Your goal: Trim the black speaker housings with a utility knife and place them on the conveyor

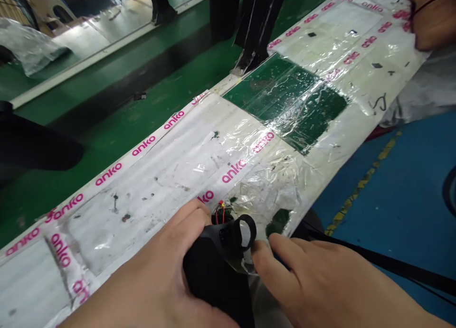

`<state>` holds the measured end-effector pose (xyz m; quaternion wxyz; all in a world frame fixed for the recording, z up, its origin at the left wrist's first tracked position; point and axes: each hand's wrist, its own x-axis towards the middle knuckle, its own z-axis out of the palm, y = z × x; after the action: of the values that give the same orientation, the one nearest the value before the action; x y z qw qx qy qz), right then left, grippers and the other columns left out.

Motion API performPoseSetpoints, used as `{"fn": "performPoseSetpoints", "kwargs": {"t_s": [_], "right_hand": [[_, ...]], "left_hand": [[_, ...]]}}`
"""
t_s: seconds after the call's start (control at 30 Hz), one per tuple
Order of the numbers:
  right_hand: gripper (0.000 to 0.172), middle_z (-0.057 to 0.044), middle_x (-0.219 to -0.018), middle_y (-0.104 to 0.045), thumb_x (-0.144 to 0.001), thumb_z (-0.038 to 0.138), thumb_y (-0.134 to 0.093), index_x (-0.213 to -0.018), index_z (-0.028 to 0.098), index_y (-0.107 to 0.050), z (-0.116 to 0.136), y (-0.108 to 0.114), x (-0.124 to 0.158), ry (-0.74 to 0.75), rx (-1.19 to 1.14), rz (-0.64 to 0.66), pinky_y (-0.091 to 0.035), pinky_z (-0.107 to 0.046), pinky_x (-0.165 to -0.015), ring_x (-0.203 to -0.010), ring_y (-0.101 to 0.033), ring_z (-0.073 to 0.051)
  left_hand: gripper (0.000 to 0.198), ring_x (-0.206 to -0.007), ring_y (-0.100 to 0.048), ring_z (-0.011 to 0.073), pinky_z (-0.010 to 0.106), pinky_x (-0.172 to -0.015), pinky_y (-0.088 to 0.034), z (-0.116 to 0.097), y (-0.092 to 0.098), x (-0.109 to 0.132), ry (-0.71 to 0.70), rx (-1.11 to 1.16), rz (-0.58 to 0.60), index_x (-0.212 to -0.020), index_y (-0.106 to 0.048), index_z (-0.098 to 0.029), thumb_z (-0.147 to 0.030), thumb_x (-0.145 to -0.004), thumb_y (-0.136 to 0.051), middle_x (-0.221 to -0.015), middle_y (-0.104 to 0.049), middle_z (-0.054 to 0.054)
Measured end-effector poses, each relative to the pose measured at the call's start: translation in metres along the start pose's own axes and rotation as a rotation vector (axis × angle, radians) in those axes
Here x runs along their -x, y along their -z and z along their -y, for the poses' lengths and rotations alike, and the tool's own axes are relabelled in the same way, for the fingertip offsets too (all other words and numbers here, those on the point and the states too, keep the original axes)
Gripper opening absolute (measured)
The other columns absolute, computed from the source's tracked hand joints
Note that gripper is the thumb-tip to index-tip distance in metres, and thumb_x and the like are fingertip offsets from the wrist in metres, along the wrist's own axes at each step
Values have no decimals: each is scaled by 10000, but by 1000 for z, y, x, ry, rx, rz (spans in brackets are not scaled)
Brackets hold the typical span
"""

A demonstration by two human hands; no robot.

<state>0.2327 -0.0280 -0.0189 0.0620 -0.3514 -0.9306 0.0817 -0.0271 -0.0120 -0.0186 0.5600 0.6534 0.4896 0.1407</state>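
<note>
My left hand [167, 266] is wrapped round a black rounded device [217, 276], which is tilted at the bottom centre over the bench edge. Thin red wires with a small red and yellow tip [221, 205] stick out of its far end. A black strap loop [250, 233] stands up from its right side. Just right of the loop, my right hand [295, 276] has its fingers curled in with the thumb and forefinger close together. Whatever lies between those fingertips is hidden.
A white bench strip with pink-lettered tape [144, 145] runs diagonally, with a green bare patch [285, 100]. Beyond it, a green belt [117, 114] carries black cylinders [39, 138]. Another person's hand [432, 14] rests at upper right. A black strap [384, 261] crosses lower right.
</note>
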Motion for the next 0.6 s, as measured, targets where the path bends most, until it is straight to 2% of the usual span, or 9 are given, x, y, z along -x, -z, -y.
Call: {"fn": "performPoseSetpoints", "kwargs": {"t_s": [0.07, 0.2, 0.27, 0.37, 0.43, 0.5, 0.6], "right_hand": [[531, 33, -730, -624, -598, 71, -550, -1098, 243, -500, -4, -9, 0, 1, -48, -18, -298, -372, -450, -470, -547, -179], [549, 1, -828, -659, -717, 62, -534, -1242, 215, -485, -11, -28, -2, 20, -165, 35, -310, -377, -495, -545, -601, -213], [535, -25, -903, -676, -794, 62, -511, -1309, 203, -477, -16, -31, -4, 33, -222, 115, -335, -375, -527, -623, -636, -231], [466, -30, -915, -673, -869, 75, -491, -1319, 195, -491, -27, -20, -5, 87, -263, 197, -343, -370, -527, -646, -624, -234], [414, -16, -859, -655, -873, 59, -484, -1265, 191, -508, -33, -8, -1, 101, -245, 148, -339, -368, -517, -611, -586, -226], [384, 1, -803, -634, -861, 19, -457, -1194, 203, -510, -35, 2, 5, 80, -217, 29, -348, -365, -527, -589, -566, -212], [411, 1, -795, -651, -829, 4, -426, -1180, 202, -505, -27, 8, 10, 71, -177, -89, -375, -358, -559, -597, -583, -203]], "left_hand": [[653, -848, -539, 215, 320, -663, -463, 2, 1, -1, -3, 11, 11, -922, -579, -238, -694, -599, -917, -1009, -508, 6], [629, -884, -549, 222, 333, -692, -465, 1, 1, -2, -23, 69, 48, -970, -584, -239, -678, -647, -898, -1045, -505, 11], [496, -891, -544, 226, 355, -725, -461, -2, -1, -1, -66, 56, 30, -1003, -574, -239, -601, -775, -824, -1040, -506, 17], [225, -877, -526, 223, 375, -736, -443, -6, -5, 1, -117, -41, -40, -995, -535, -230, -410, -926, -651, -987, -499, 23], [189, -841, -511, 216, 369, -699, -426, -7, -7, 2, -120, -85, -69, -964, -509, -227, -371, -920, -624, -955, -494, 22], [210, -811, -496, 213, 367, -673, -413, -7, -7, 3, -112, -110, -74, -940, -497, -225, -376, -889, -635, -942, -494, 25], [207, -799, -482, 217, 372, -668, -404, -8, -6, 2, -105, -166, -80, -926, -498, -220, -345, -837, -637, -930, -494, 30]]}}
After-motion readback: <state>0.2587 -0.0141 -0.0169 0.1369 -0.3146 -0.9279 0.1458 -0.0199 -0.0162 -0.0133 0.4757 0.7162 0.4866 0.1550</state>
